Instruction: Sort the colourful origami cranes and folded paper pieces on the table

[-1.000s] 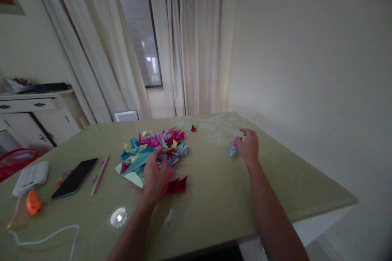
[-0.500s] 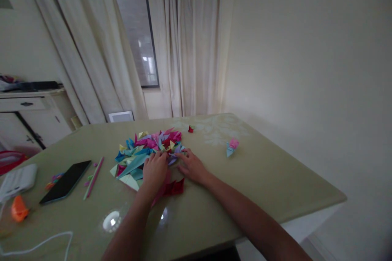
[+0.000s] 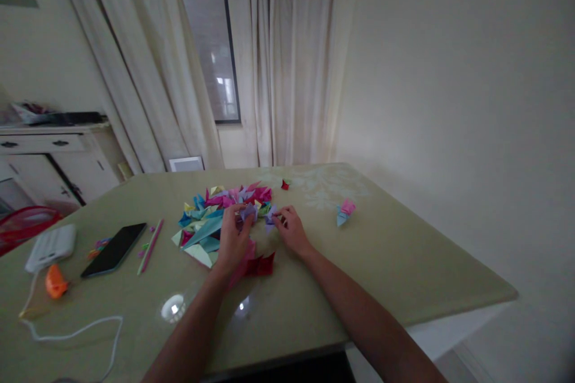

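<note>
A pile of folded paper pieces (image 3: pixel 207 230) in pink, blue, green, yellow and purple lies on the table. My left hand (image 3: pixel 234 233) is at the pile's right side, its fingers closed on a purple folded paper (image 3: pixel 248 212). Just to the right, my right hand (image 3: pixel 291 228) pinches another purple folded paper (image 3: pixel 271 216) between thumb and fingers. Dark red folded paper (image 3: pixel 260 265) lies close below my left hand. The pile is partly hidden behind the left hand and forearm.
On the right of the table (image 3: pixel 381 269) sits a pink and blue folded paper (image 3: pixel 345 212); a small red one (image 3: pixel 285 184) lies farther back. To the left are a black phone (image 3: pixel 114 250), a pink and green stick (image 3: pixel 150 246), an orange object (image 3: pixel 56 282), a white box (image 3: pixel 51 247) and a white cable (image 3: pixel 74 333).
My right hand has drawn a purple paper away from the pile's edge. The left hand has lifted a little with another purple paper in its fingers. The view has shifted slightly left.
</note>
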Available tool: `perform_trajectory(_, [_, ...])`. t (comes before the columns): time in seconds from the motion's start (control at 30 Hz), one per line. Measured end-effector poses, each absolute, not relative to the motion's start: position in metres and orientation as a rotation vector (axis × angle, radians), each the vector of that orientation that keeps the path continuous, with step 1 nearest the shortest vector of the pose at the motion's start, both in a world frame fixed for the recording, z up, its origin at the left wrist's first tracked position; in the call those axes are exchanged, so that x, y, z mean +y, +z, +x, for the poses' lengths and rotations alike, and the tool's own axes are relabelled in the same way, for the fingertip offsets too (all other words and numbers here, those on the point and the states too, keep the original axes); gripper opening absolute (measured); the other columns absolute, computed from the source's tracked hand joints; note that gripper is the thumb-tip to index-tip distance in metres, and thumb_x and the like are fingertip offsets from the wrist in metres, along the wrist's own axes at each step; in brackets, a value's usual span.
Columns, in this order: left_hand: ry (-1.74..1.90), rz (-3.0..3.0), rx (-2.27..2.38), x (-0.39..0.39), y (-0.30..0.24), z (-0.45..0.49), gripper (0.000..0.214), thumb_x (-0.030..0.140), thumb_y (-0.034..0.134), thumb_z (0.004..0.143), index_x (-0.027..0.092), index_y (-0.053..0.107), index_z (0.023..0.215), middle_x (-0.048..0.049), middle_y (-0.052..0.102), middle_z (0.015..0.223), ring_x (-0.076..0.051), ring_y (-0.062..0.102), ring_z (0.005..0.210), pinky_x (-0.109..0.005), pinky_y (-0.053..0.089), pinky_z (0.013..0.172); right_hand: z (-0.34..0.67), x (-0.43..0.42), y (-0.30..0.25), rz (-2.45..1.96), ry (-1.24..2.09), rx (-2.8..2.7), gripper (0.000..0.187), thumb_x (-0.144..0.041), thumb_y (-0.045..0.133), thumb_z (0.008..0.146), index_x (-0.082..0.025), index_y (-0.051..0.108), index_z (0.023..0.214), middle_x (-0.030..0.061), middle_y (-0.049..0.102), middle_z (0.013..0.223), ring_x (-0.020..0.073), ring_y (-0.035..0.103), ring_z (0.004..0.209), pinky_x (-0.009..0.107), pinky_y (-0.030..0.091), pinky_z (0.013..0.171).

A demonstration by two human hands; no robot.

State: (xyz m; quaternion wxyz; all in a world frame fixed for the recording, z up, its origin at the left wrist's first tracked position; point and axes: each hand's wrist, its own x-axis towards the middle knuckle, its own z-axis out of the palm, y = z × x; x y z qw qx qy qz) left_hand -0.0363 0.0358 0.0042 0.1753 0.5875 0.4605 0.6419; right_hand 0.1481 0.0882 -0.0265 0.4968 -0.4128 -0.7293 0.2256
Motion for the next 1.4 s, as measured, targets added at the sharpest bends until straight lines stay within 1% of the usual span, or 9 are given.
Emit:
perform_trajectory(0.07, [1.784, 1.538, 1.139, 0.034, 0.004, -0.031, 0.048, 0.039, 0.073, 0.091, 0.023, 0.051, 0.131, -0.0081, 0.069, 0.113, -0.021, 0.071, 0.093, -0.035, 0.058, 0.084, 0.154, 0.091, -0.021, -0.927, 0.692, -1.546, 0.021, -0.042, 0.065, 0.094, -0.022, 0.071, 0.099, 0.0066, 0.063, 0.107, 0.0178, 0.065, 0.083, 0.029, 0.053, 0.071])
perform_trajectory(0.13, [1.779, 1.528, 1.049, 0.032, 0.005, -0.027, 0.053, 0.037, 0.078, 0.088, 0.024, 0.053, 0.132, -0.0083, 0.07, 0.116, -0.021, 0.073, 0.098, -0.037, 0.059, 0.089, 0.159, 0.094, -0.012, -0.864, 0.844, -1.369, 0.027, -0.049, 0.069, 0.09, -0.023, 0.069, 0.097, 0.0048, 0.067, 0.099, 0.019, 0.065, 0.083, 0.028, 0.053, 0.067])
perform_trajectory(0.2, [1.811, 1.626, 1.043, 0.03, 0.007, -0.026, 0.039, 0.037, 0.078, 0.087, 0.022, 0.064, 0.119, -0.0092, 0.069, 0.12, -0.023, 0.071, 0.108, -0.038, 0.059, 0.093, 0.159, 0.093, -0.003, -0.782, 1.004, -1.244, 0.03, -0.052, 0.073, 0.086, -0.024, 0.068, 0.095, 0.0024, 0.07, 0.093, 0.0188, 0.066, 0.081, 0.027, 0.053, 0.066])
perform_trajectory(0.3, [1.85, 1.796, 1.102, 0.03, 0.008, -0.027, 0.019, 0.037, 0.075, 0.09, 0.021, 0.073, 0.1, -0.0103, 0.066, 0.126, -0.025, 0.066, 0.118, -0.04, 0.06, 0.095, 0.156, 0.088, 0.008, -0.635, 1.184, -1.12, 0.031, -0.051, 0.08, 0.081, -0.023, 0.069, 0.091, 0.0018, 0.073, 0.098, 0.0174, 0.068, 0.083, 0.027, 0.055, 0.069])
perform_trajectory(0.5, [1.788, 2.029, 1.231, 0.032, 0.002, -0.032, 0.016, 0.037, 0.074, 0.091, 0.029, 0.08, 0.104, -0.0074, 0.064, 0.128, -0.027, 0.061, 0.122, -0.048, 0.051, 0.108, 0.148, 0.075, 0.022, -0.473, 1.34, -0.93, 0.03, -0.04, 0.091, 0.07, -0.022, 0.07, 0.083, 0.0005, 0.074, 0.101, 0.0138, 0.07, 0.08, 0.025, 0.058, 0.071])
perform_trajectory(0.6, [1.806, 2.074, 1.352, 0.031, 0.002, -0.032, 0.013, 0.035, 0.075, 0.09, 0.032, 0.082, 0.1, -0.0069, 0.059, 0.129, -0.027, 0.058, 0.12, -0.049, 0.05, 0.107, 0.149, 0.073, 0.025, -0.438, 1.373, -0.87, 0.03, -0.036, 0.094, 0.067, -0.022, 0.071, 0.081, -0.0005, 0.074, 0.099, 0.0134, 0.07, 0.08, 0.024, 0.059, 0.072])
perform_trajectory(0.77, [1.84, 2.028, 1.328, 0.03, 0.0, -0.032, 0.015, 0.027, 0.069, 0.091, 0.03, 0.083, 0.095, -0.0067, 0.048, 0.127, -0.022, 0.06, 0.107, -0.041, 0.057, 0.094, 0.152, 0.071, 0.029, -0.422, 1.389, -0.859, 0.029, -0.033, 0.096, 0.064, -0.023, 0.072, 0.077, -0.0006, 0.076, 0.095, 0.0149, 0.071, 0.082, 0.027, 0.06, 0.076])
perform_trajectory(0.97, [1.756, 2.053, 1.265, 0.03, 0.0, -0.032, 0.025, 0.017, 0.061, 0.091, 0.028, 0.082, 0.097, -0.0051, 0.061, 0.108, -0.022, 0.063, 0.104, -0.036, 0.056, 0.092, 0.152, 0.072, 0.028, -0.398, 1.358, -0.894, 0.028, -0.034, 0.095, 0.064, -0.023, 0.073, 0.078, -0.0006, 0.076, 0.09, 0.0162, 0.071, 0.082, 0.03, 0.058, 0.08])
perform_trajectory(1.4, [1.661, 2.154, 1.189, 0.024, 0.0, -0.028, 0.026, 0.018, 0.058, 0.096, 0.027, 0.083, 0.096, -0.0062, 0.066, 0.112, -0.019, 0.068, 0.094, -0.032, 0.058, 0.084, 0.15, 0.064, 0.027, -0.624, 1.17, -1.169, 0.02, -0.036, 0.089, 0.072, -0.023, 0.076, 0.077, -0.0002, 0.074, 0.077, 0.0173, 0.066, 0.073, 0.03, 0.051, 0.073])
